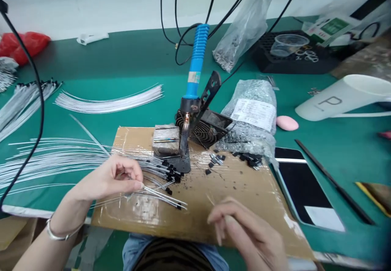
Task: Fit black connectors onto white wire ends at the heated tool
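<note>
My left hand (117,177) is closed in a pinch on a few thin white wires (165,195). Their bare-looking ends point right over the cardboard, and one carries a small black piece. Just behind this hand lies a large bundle of similar white wires (61,157), tipped with black connectors (172,173). My right hand (244,230) hovers over the cardboard's front right part, slightly blurred, its fingers loosely bent and apart with nothing visible in them. A blue-handled soldering iron (198,55) stands tip down on a metal stand, beside a grey block (166,140) with shiny strips.
Cardboard (189,222) covers the front of the green table. Loose black pieces (252,159) spill by a plastic bag (253,108). A small fan (204,128) sits behind the iron. At right are a phone (305,185), a dark rod (332,179) and a white cup (339,98).
</note>
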`<state>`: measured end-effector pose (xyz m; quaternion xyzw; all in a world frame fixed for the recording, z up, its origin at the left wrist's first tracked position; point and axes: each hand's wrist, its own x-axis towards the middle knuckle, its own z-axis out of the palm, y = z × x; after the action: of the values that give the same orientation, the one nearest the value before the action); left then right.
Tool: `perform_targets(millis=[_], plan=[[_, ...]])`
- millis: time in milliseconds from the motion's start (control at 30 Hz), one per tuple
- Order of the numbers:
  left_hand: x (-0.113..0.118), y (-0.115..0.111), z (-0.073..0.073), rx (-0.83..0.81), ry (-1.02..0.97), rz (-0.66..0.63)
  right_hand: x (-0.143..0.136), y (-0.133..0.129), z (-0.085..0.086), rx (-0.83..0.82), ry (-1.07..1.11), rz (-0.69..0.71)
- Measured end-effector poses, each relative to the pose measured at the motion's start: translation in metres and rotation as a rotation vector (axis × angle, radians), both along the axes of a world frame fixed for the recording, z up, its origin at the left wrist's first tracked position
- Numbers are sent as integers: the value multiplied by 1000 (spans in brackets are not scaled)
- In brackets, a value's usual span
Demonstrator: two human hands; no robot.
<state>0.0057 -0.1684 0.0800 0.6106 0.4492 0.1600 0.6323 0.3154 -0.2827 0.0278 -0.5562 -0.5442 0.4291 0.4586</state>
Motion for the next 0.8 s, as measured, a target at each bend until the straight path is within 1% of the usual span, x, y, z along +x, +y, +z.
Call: perform_targets(millis=[67, 133, 200, 300, 400, 500, 567, 600, 700, 800], plan=[[8, -5, -13, -19, -10, 14, -17, 6, 4, -32, 52, 48], [12, -9, -18, -20, 1, 16, -28, 10, 7, -42, 55, 89], [12, -12, -18, -13, 19, 14, -33, 14, 9, -35, 24, 117], [10, -14, -13, 15, 51, 0, -34, 18, 9, 14, -40, 133], [14, -20, -9, 89, 160, -3, -33, 21, 9, 102, -87, 171], [30, -34, -9, 193, 290, -2, -34, 23, 5, 165, -143, 222], [44, -46, -13, 235, 323, -16, -35, 24, 2, 198, -168, 233], [51, -51, -16, 253, 316, -15, -35, 24, 1, 211, -174, 230], [68, -63, -27, 287, 292, 41, -36, 24, -2, 223, -167, 203], [76, -66, -37, 236, 249, 89, -35, 23, -4, 202, -141, 186]])
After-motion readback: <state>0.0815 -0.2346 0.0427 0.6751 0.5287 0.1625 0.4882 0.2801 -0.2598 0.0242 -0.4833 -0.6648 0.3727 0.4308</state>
